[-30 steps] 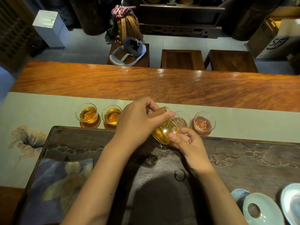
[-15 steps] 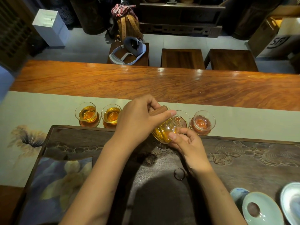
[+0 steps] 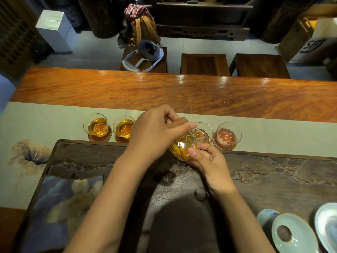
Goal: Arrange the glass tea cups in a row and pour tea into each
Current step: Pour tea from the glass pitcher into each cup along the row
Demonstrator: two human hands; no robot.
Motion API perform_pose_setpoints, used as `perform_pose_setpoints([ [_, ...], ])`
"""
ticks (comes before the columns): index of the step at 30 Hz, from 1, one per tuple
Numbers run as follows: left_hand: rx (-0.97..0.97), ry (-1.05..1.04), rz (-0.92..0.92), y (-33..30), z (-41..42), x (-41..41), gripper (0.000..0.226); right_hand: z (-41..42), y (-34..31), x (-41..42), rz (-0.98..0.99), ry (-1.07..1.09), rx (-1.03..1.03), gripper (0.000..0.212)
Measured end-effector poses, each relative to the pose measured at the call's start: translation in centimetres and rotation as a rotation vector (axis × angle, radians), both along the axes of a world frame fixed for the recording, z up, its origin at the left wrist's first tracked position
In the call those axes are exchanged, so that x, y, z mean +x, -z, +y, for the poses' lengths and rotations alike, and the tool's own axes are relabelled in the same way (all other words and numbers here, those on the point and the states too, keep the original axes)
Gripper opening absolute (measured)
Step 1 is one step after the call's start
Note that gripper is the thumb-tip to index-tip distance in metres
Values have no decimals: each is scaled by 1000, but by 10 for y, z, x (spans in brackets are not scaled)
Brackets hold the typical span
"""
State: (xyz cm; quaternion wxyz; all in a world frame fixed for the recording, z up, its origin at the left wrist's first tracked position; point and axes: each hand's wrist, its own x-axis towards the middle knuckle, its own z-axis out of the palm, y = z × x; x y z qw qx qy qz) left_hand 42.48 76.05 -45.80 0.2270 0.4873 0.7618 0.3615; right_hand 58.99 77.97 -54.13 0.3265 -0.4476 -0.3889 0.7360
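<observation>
Tea is going into the third cup [image 3: 203, 133] of the row, seen from the head camera, the only view. The left hand [image 3: 155, 134] is closed around the wooden handle [image 3: 177, 123] of a small glass pitcher [image 3: 184, 146], tipped toward that cup, and the fingertips [image 3: 193, 152] of the right hand [image 3: 209, 161] press against the pitcher's underside to steady it, the rest of that hand loosely curled. Compared with a second ago almost nothing has shifted: the pitcher keeps the same tilt over the same cup and both hands stay where they were, so I judge the pour is mid-stream rather than finishing.

Four glass cups stand in a line on the pale runner [image 3: 54, 114], just beyond the dark carved tea tray [image 3: 273, 170]. The far-left cup [image 3: 97, 126] and the second cup [image 3: 125, 127] hold amber tea. The rightmost cup [image 3: 227, 136] looks empty or nearly so, its reddish tint seemingly from the coaster beneath, so it probably comes next.

The stream itself cannot be made out, and the pitcher's lip and the left hand's thumb cover much of the third cup, so its fill level is unclear. The second cup's right edge is hidden behind the left hand. Pale celadon dishes [image 3: 293, 232] are cut off at the lower right corner.
</observation>
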Motion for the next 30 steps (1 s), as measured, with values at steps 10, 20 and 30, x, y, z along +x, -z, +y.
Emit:
perform_pose_setpoints([
  [10,4,11,-7,-3,4,2,45,3,2,2,-14,10,5,75],
  [20,13,6,-13,-3,4,7,44,3,5,6,5,-6,6,69],
  [30,13,3,-18,0,5,7,44,3,9,7,16,-33,14,63],
])
